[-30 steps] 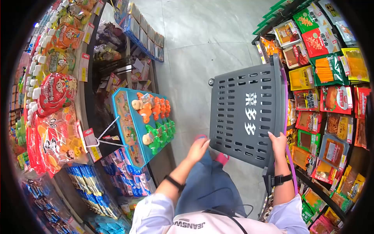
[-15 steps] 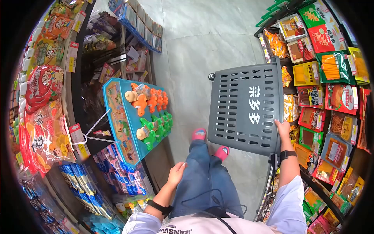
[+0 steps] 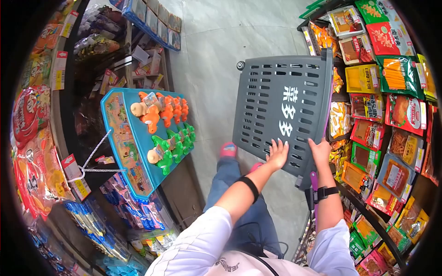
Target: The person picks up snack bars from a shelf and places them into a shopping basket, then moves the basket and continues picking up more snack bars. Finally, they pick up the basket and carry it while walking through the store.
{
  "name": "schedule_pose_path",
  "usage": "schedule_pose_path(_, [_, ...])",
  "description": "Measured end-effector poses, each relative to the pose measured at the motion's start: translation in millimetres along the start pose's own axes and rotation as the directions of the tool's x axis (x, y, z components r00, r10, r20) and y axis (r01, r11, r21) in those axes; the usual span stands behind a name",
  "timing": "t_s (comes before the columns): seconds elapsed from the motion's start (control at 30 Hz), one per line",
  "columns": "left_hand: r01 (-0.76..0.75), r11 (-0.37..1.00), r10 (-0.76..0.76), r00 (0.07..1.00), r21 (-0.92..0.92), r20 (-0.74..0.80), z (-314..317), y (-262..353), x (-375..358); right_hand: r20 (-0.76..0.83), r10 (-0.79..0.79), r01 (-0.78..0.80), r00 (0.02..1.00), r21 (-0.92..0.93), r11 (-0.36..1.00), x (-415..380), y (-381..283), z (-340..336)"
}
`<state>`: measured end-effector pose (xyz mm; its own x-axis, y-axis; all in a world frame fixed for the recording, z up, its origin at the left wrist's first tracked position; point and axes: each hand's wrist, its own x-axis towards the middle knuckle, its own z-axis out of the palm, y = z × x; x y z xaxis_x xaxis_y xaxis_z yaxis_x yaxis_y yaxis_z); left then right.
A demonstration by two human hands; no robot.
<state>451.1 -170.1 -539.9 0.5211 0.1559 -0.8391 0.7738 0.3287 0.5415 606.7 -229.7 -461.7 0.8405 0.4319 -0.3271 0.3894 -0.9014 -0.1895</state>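
A dark grey shopping basket (image 3: 271, 92) with slots and white characters on its side is tilted in front of me. A small wheel (image 3: 240, 65) shows at its far left corner. My right hand (image 3: 321, 152) is closed on the basket's near right edge, thumb on the slotted side; part of its fingers is hidden. Fingers spread, my left hand (image 3: 278, 155) lies at the near side of the basket, seemingly touching it. Beside my right wrist runs a purple bar (image 3: 314, 184).
On the right stands a shelf of packaged snacks (image 3: 366, 80). To the left, a blue display board (image 3: 122, 138) carries orange and green toys (image 3: 161, 149) and juts into the aisle. Bagged sweets (image 3: 39, 170) hang farther left. Grey floor (image 3: 207, 50) lies between.
My left hand has moved right and up from beside my leg to the basket, its fingers now spread. The basket has shifted slightly left and its tilt differs. My right hand stays on its edge.
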Motion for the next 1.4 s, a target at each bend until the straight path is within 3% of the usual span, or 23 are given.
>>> schedule_pose_path(0.1, [0.009, 0.999, -0.014, 0.993, -0.039, -0.120, 18.4, 4.4, -4.2, 0.008, 0.072, -0.071, 0.997, -0.031, 0.997, -16.5, -46.6, -7.6])
schedule_pose_path(0.27, [0.023, 0.999, -0.028, 0.989, -0.039, -0.148, 14.1, -12.7, 23.4, 0.041, 0.134, -0.134, 0.990, -0.007, 0.991, -18.7, -54.7, 22.3])
schedule_pose_path(0.53, [-0.105, 0.984, 0.087, 0.988, -0.141, -0.129, -12.9, -46.6, 56.6, 0.031, 0.049, -0.047, 0.998, -0.058, 0.997, -17.3, -91.7, 43.6])
schedule_pose_path(0.63, [-0.072, 0.908, 0.037, 0.995, -0.413, -0.092, -32.4, -71.8, 82.8, 0.111, -0.042, 0.035, 0.993, 0.066, 0.997, -32.6, -108.1, 51.7])
schedule_pose_path(0.67, [0.079, 0.651, 0.182, 0.949, -0.755, 0.256, -58.3, -87.4, 76.1, 0.113, -0.122, 0.110, 0.986, 0.106, 0.988, -35.5, -103.5, 67.0])
schedule_pose_path(0.77, [-0.027, 0.749, 0.108, 0.991, -0.662, 0.081, -97.4, -55.5, 23.9, 0.224, -0.173, 0.124, 0.959, 0.217, 0.968, -47.7, -130.9, 71.3])
schedule_pose_path(0.8, [-0.040, 0.719, 0.175, 0.977, -0.694, 0.125, -105.0, -63.6, 25.5, 0.262, -0.208, 0.128, 0.942, 0.294, 0.947, -49.5, -135.9, 75.7])
schedule_pose_path(0.83, [0.032, 0.713, 0.067, 0.991, -0.700, 0.114, -111.3, -63.1, 20.1, 0.316, -0.206, 0.113, 0.926, 0.289, 0.951, -51.0, -141.6, 78.7])
schedule_pose_path(0.9, [0.005, 0.664, 0.155, 0.977, -0.748, 0.144, -124.1, -62.8, 4.9, 0.313, -0.222, 0.106, 0.923, 0.348, 0.932, -56.3, -149.9, 78.1])
schedule_pose_path(0.93, [-0.026, 0.684, 0.125, 0.989, -0.729, 0.081, -123.1, -55.6, -6.8, 0.285, -0.245, 0.127, 0.927, 0.375, 0.918, -57.8, -146.4, 82.6])
schedule_pose_path(1.03, [-0.275, 0.737, 0.183, 0.961, -0.618, -0.210, -91.3, -56.5, -9.6, 0.453, -0.204, 0.066, 0.868, 0.302, 0.951, -57.3, -151.5, 79.3])
schedule_pose_path(1.1, [-0.140, 0.622, 0.115, 0.990, -0.771, -0.087, -92.7, -84.9, 7.5, 0.602, -0.180, 0.035, 0.778, 0.245, 0.969, -64.0, -166.7, 72.6])
schedule_pose_path(1.13, [-0.065, 0.554, 0.080, 0.996, -0.830, -0.025, -97.3, -87.6, 6.1, 0.593, -0.239, 0.095, 0.769, 0.263, 0.960, -69.5, -159.7, 86.8])
schedule_pose_path(1.17, [-0.087, 0.620, 0.025, 0.996, -0.780, -0.090, -96.5, -90.5, 2.5, 0.583, -0.296, 0.155, 0.757, 0.280, 0.947, -75.3, -150.5, 101.4])
schedule_pose_path(1.2, [-0.093, 0.685, -0.030, 0.987, -0.722, -0.156, -99.1, -83.7, -9.6, 0.630, -0.322, 0.125, 0.706, 0.337, 0.933, -81.3, -144.3, 102.7])
schedule_pose_path(1.23, [-0.085, 0.745, -0.084, 0.972, -0.662, -0.220, -102.6, -74.1, -24.2, 0.613, -0.317, 0.109, 0.724, 0.351, 0.930, -92.0, -134.1, 103.6])
schedule_pose_path(1.3, [0.018, 0.748, -0.204, 0.958, -0.664, -0.203, -91.5, -125.3, 23.9, 0.538, -0.342, 0.268, 0.770, 0.214, 0.939, -111.1, -106.5, 97.2])
schedule_pose_path(1.4, [0.054, 0.815, -0.167, 0.975, -0.577, -0.144, -79.5, -172.5, 52.2, 0.636, -0.135, 0.254, 0.760, -0.099, 0.962, -142.7, -45.7, 93.1])
